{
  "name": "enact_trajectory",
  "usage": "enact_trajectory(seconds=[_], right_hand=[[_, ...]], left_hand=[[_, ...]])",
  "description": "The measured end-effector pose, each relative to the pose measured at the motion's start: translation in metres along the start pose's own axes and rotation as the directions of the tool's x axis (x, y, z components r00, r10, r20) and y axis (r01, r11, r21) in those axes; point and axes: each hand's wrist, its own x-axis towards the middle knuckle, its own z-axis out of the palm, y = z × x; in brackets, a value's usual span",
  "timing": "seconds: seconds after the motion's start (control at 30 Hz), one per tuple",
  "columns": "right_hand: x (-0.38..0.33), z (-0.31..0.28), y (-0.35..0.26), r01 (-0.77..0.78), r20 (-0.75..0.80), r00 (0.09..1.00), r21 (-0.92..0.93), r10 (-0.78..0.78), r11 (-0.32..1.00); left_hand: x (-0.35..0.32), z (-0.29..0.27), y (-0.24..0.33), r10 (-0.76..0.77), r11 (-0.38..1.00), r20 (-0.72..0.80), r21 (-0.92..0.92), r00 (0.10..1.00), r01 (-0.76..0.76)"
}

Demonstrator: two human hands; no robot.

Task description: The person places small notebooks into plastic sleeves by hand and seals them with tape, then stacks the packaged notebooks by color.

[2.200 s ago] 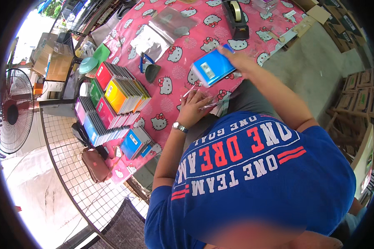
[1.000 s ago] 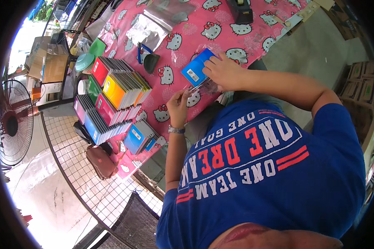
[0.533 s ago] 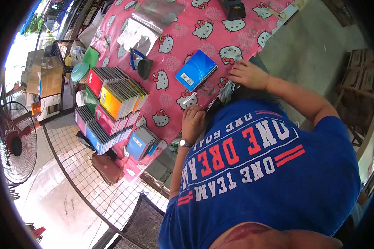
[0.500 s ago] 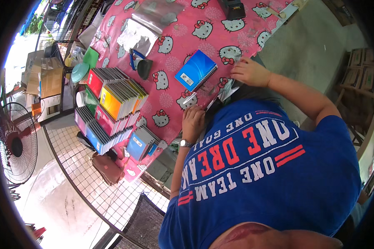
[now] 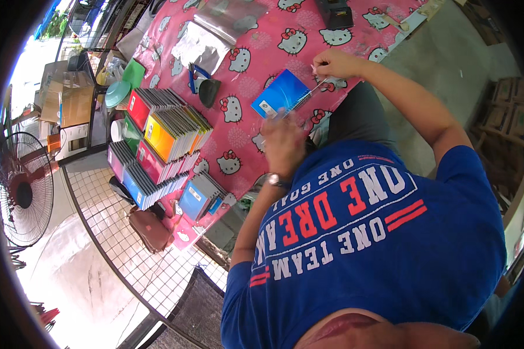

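Observation:
A blue spiral-bound notebook [image 5: 280, 92] lies on the pink patterned tablecloth, its wire binding toward my body. My left hand [image 5: 285, 145] is smeared by motion at the notebook's lower left corner; whether its fingers grip anything does not show. Beyond the notebook's right end, my right hand [image 5: 335, 63] is raised with its fingers closed in a pinch. Whatever lies between those fingertips is too small to make out. A thin, shiny, clear strip [image 5: 318, 87] shows between the binding and my right hand.
Stacks of spiral notebooks in several colours [image 5: 164, 136] stand at the left, with blue ones [image 5: 197, 196] at the table corner. Blue-handled pliers [image 5: 197, 75], a dark cup-like object [image 5: 208, 93], clear plastic sheets [image 5: 201, 46] and a black device [image 5: 335, 14] lie farther back. A fan [image 5: 23, 192] stands far left.
My right hand has moved up and left and closed into a pinch. My left hand has moved up and right to the notebook's edge. The whole view has shifted slightly.

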Motion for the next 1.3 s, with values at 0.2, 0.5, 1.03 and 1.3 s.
enact_trajectory(seconds=[0.2,0.5,1.03,1.3], right_hand=[[0.012,0.015,0.006,-0.076,-0.028,0.994,0.501,0.104,0.862],[0.015,0.029,-0.013,-0.304,0.167,0.952,0.602,0.256,0.738],[0.083,0.071,-0.112,0.207,0.203,0.974,-0.627,-0.098,0.751],[0.162,0.057,-0.064,0.052,0.019,0.998,-0.763,-0.058,0.644]], left_hand=[[-0.004,0.032,0.020,-0.049,0.999,0.096,0.015,0.994,0.048],[0.001,0.032,0.016,-0.070,0.997,0.130,0.046,0.989,0.064],[0.007,0.028,0.013,-0.133,0.991,0.112,-0.001,0.985,0.134],[0.022,0.026,-0.016,-0.079,0.997,0.045,-0.014,0.996,0.079]])
